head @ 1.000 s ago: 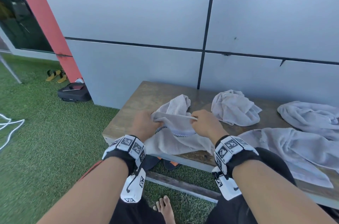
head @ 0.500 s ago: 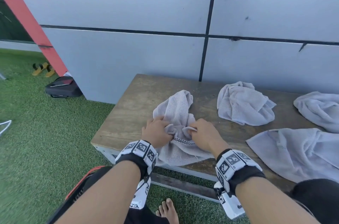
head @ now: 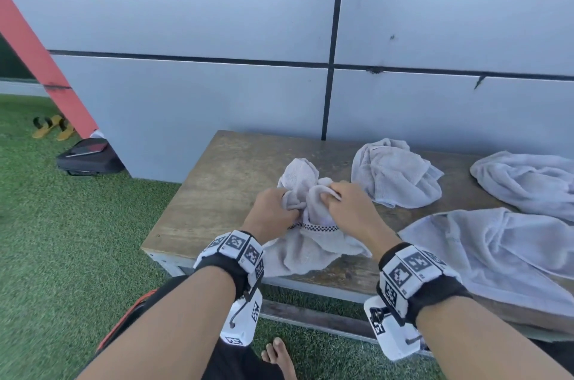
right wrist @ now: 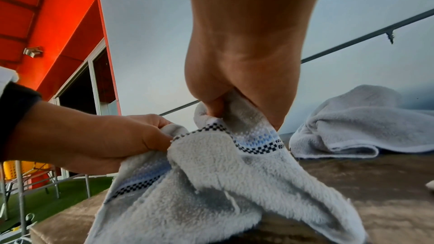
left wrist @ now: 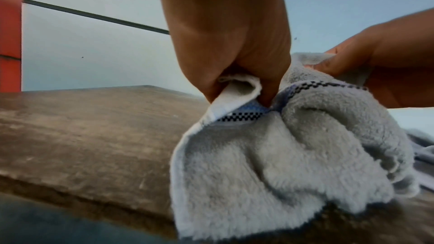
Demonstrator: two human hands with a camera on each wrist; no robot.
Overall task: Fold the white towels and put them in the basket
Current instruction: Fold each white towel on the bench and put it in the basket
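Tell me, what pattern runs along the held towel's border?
A dark checkered line beside pale blue bands on the towel, clearest in the right wrist view.

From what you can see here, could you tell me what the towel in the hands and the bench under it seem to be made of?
Towel: looks like terry cloth, probably cotton; a fluffy looped pile with a flat woven band of dark checks and pale blue. Bench: seems to be wood or plywood, unfinished and matte; worn, stained brown grain. The frame below looks like painted metal, though that is unclear.
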